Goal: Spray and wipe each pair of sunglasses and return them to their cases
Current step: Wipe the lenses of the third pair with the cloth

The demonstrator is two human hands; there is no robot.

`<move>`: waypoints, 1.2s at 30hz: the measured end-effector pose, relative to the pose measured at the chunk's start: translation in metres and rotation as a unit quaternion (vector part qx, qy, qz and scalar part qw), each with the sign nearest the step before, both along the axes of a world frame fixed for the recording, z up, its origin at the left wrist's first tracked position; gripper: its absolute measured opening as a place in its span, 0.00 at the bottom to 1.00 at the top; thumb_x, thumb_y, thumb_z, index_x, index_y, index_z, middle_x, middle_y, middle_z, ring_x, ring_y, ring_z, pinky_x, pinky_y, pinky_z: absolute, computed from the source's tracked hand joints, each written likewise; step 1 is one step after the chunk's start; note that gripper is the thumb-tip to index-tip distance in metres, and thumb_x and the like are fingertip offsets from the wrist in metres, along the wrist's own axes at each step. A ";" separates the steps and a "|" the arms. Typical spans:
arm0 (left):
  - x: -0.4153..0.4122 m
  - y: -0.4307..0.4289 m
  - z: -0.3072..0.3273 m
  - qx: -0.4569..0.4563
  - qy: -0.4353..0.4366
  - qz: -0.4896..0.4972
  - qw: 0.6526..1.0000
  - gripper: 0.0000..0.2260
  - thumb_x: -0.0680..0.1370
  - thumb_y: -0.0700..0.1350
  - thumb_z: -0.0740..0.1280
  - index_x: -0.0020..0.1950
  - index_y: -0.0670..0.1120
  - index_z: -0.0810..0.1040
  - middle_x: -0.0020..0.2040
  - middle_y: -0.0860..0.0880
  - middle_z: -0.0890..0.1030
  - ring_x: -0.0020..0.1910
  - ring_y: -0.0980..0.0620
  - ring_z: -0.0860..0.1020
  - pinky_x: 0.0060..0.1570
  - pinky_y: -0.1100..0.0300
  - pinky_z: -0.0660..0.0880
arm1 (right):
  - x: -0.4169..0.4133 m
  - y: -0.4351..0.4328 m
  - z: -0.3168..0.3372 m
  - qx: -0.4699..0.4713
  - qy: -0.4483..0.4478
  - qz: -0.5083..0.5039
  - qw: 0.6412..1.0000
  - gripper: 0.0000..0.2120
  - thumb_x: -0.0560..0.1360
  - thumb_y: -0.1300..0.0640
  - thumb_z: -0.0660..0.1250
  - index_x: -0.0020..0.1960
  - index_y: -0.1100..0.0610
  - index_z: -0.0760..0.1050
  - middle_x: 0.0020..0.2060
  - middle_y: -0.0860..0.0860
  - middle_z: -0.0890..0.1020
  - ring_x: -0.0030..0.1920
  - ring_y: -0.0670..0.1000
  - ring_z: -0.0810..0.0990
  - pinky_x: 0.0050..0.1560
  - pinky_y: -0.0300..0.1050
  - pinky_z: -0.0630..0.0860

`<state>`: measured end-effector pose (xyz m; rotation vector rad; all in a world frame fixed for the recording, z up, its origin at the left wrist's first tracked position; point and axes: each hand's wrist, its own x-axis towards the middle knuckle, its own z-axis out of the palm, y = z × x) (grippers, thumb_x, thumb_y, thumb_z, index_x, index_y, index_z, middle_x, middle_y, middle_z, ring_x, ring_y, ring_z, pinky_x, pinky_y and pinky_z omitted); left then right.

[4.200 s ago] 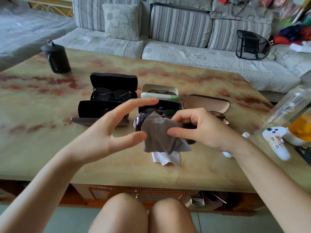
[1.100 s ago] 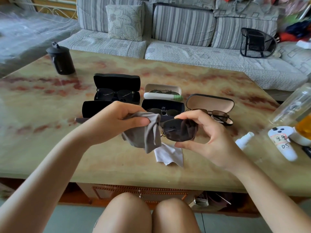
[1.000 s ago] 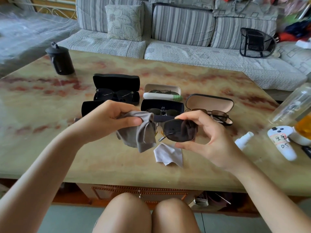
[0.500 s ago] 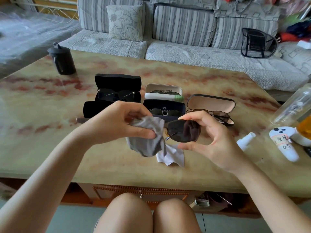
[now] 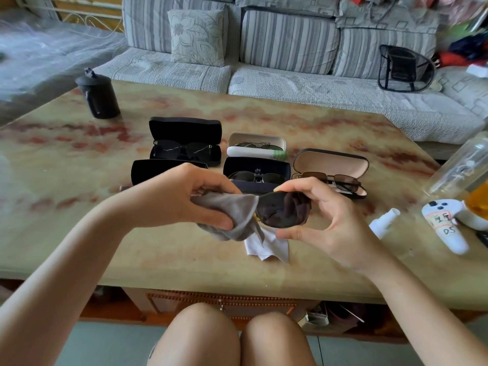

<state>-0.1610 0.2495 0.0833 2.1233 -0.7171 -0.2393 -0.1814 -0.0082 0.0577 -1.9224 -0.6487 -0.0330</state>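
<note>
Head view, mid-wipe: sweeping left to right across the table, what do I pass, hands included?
black canister → left hand → grey cloth → sunglasses → right hand → spray bottle → white controller. The open cases behind overlap, so they are left out.
</note>
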 end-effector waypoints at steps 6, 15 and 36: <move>0.000 0.010 -0.003 0.052 -0.017 -0.017 0.998 0.16 0.66 0.48 0.78 0.50 0.61 0.80 0.46 0.61 0.82 0.46 0.58 0.81 0.46 0.66 0.76 | 0.001 -0.004 -0.004 0.008 0.012 -0.004 1.000 0.23 0.65 0.56 0.78 0.56 0.42 0.76 0.53 0.47 0.81 0.55 0.50 0.79 0.60 0.43 0.74; 0.005 0.026 -0.010 -0.049 0.058 -0.017 0.997 0.21 0.59 0.66 0.76 0.49 0.61 0.83 0.44 0.53 0.85 0.42 0.55 0.83 0.42 0.64 0.78 | 0.003 -0.004 -0.001 0.019 0.020 0.013 1.000 0.23 0.65 0.51 0.77 0.57 0.42 0.75 0.54 0.46 0.80 0.55 0.49 0.78 0.59 0.41 0.72; -0.006 -0.021 0.004 0.000 -0.018 0.060 0.998 0.14 0.64 0.60 0.70 0.40 0.51 0.84 0.33 0.55 0.82 0.31 0.62 0.76 0.31 0.69 0.70 | -0.001 -0.003 0.000 -0.002 0.031 0.016 0.999 0.23 0.65 0.59 0.77 0.57 0.44 0.76 0.53 0.44 0.81 0.56 0.47 0.78 0.59 0.39 0.72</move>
